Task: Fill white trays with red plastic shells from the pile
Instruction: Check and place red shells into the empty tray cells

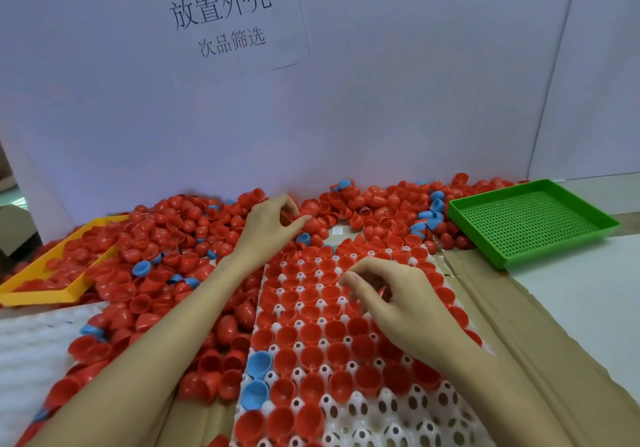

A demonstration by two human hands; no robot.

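**Hands working pile and tray**

The left hand (273,219) is pinching a red shell (294,218) in the pile (166,238) at 11 o'clock. The right hand (391,294) is curling over the tray (398,408); whether it is holding anything is hidden. The tray's near edge is being cut off at 6 o'clock.

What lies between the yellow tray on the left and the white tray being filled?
In the head view, the pile of red shells, with a few blue shells mixed in, covers the stretch from yellow tray to white tray; the left forearm crosses it.
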